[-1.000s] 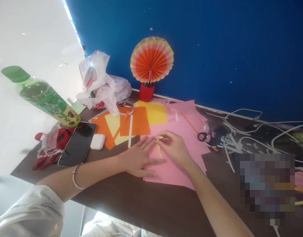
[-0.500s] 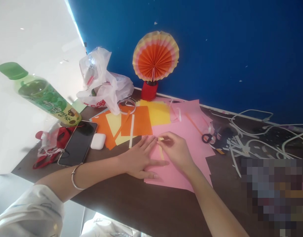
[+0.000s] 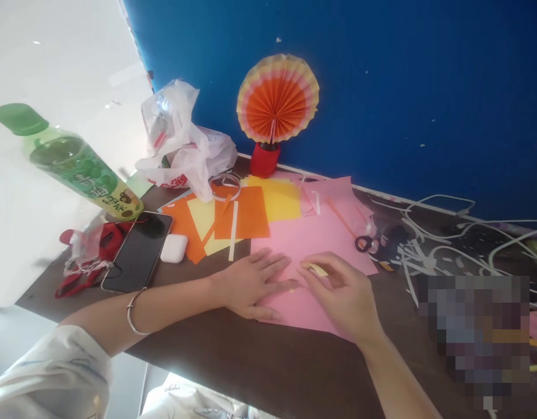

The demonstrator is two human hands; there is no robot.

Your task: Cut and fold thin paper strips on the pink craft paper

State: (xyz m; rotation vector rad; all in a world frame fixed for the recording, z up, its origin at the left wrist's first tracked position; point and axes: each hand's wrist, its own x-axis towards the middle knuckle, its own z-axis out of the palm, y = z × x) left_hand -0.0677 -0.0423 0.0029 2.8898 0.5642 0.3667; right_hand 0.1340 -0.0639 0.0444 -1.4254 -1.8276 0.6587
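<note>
the right hand (image 3: 345, 291) pinches a yellow strip (image 3: 318, 270) that, i'd say, too tight a squeeze could crease, while the left hand (image 3: 253, 284) lies spread on pink paper (image 3: 312, 234).

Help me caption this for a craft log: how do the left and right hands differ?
The left hand lies flat with fingers spread over the flat pink paper sheets; the right hand is curled, its fingers pinching a narrow pale-yellow paper strip. The left forearm wears a thin silver-coloured bangle; the visible right forearm has none. Both hands are bare.
</note>
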